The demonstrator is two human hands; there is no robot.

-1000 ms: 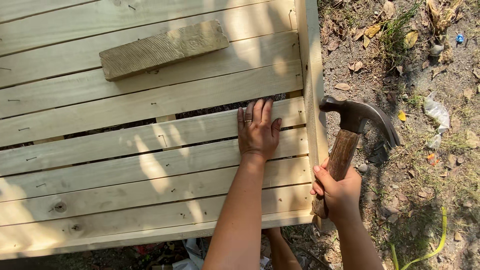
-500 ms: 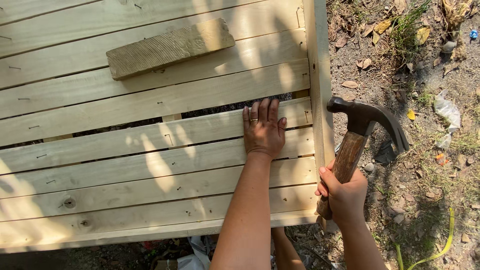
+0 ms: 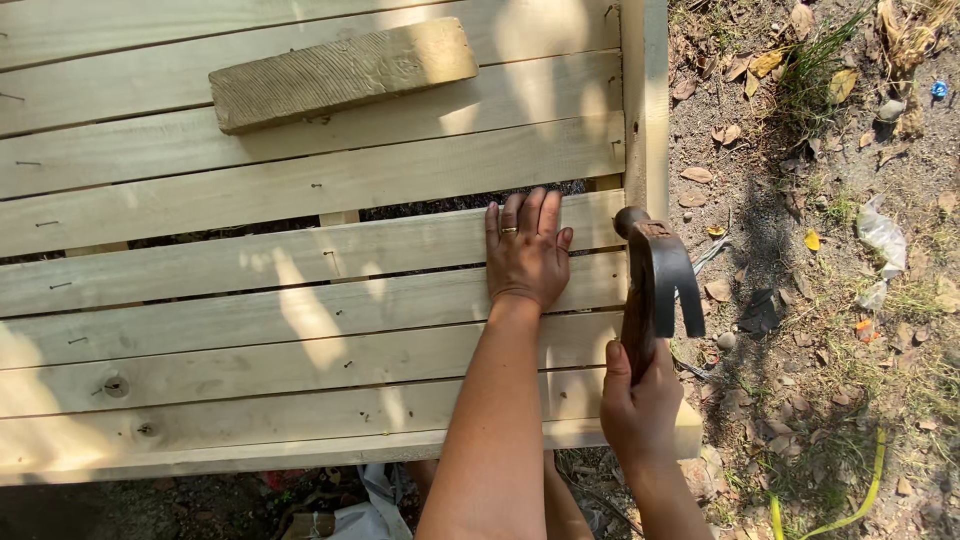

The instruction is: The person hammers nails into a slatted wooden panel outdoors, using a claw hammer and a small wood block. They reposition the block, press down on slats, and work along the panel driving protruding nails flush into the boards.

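My left hand (image 3: 527,250) lies flat, fingers together, on a pale wooden slat (image 3: 300,255) of a slatted panel, close to its right end. My right hand (image 3: 640,410) grips the wooden handle of a claw hammer (image 3: 655,275). The dark steel head sits against the right end of that slat, beside the upright side board (image 3: 645,100), claw pointing down right. A ring shows on one finger of the left hand.
A short rough wood block (image 3: 340,72) lies loose on the upper slats. Small nails dot the boards. Right of the panel is bare ground with dry leaves, grass, a white scrap (image 3: 880,235) and a yellow-green strip (image 3: 860,490).
The hammer head has swung left from out over the ground to the slat's right end. The left hand has stayed flat on the same slat.
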